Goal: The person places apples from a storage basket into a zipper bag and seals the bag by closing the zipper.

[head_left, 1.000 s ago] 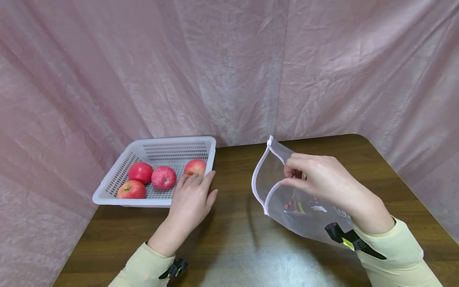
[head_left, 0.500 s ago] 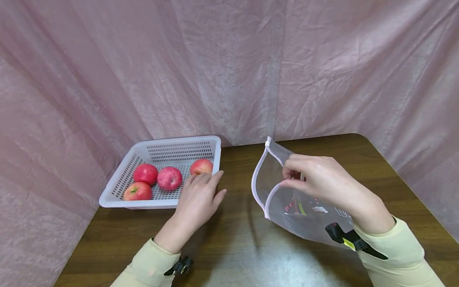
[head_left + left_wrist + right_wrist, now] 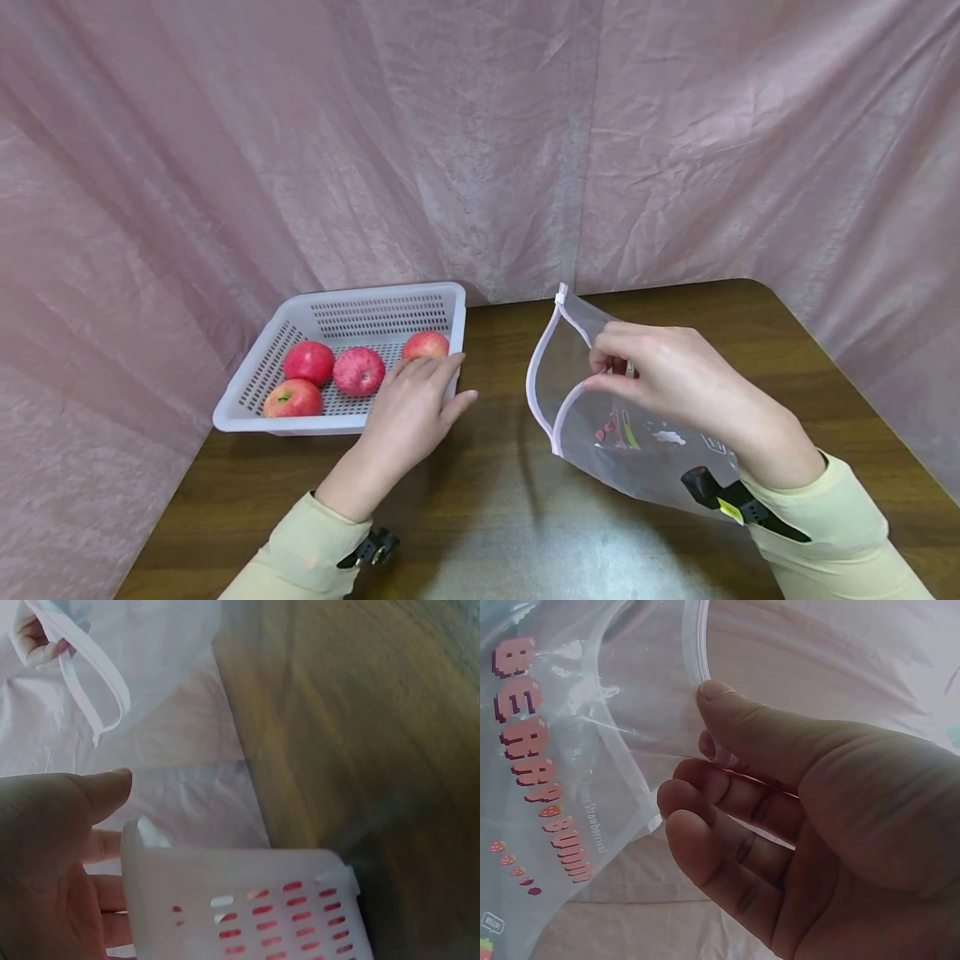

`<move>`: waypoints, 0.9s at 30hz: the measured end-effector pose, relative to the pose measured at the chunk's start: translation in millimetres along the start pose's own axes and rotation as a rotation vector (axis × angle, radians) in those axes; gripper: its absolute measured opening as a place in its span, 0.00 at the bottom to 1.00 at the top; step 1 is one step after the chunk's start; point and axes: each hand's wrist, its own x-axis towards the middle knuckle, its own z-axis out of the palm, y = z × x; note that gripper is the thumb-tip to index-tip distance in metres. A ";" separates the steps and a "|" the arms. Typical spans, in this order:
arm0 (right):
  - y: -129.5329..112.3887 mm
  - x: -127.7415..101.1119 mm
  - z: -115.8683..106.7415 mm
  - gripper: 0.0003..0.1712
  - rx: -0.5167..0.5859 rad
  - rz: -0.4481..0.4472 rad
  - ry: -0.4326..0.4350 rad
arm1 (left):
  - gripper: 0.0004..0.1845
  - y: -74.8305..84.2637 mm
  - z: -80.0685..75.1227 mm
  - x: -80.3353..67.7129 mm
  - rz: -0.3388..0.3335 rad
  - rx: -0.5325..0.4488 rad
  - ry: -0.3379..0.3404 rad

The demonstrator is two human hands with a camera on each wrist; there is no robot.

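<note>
A white slotted plastic basket (image 3: 300,425) holding several red apples (image 3: 359,372) stands at the left of the table. Over its right front corner lies my left hand (image 3: 412,408), fingers reaching inside past the rim, thumb outside and apart from the wall. One apple (image 3: 426,345) sits just beyond those fingers, partly hidden; in the left wrist view the fingertips are behind the basket wall (image 3: 187,885). On the right, my right hand (image 3: 660,367) pinches the near edge of a clear zip bag (image 3: 622,471) between thumb and index finger. The bag's mouth gapes toward the basket.
Brown wooden table (image 3: 480,500) lies under everything, with a strip between basket and bag. A pink curtain (image 3: 480,150) hangs along the table's back edge. The bag's slider (image 3: 561,296) is at the far end of its mouth.
The basket and its apples have shifted slightly to the right together with my left hand. My right hand and the bag have hardly moved.
</note>
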 end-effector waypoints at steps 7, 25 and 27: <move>-0.4 1.1 1.1 0.21 0.005 -0.006 0.004 | 0.23 -15.2 -11.0 4.8 -0.023 -0.009 0.015; -11.2 8.1 4.2 0.20 0.025 -0.013 -0.002 | 0.40 -62.4 -31.4 14.2 -0.200 0.055 -0.247; -11.8 8.6 5.1 0.19 0.029 -0.010 -0.006 | 0.40 -65.9 -32.1 13.5 -0.205 0.056 -0.280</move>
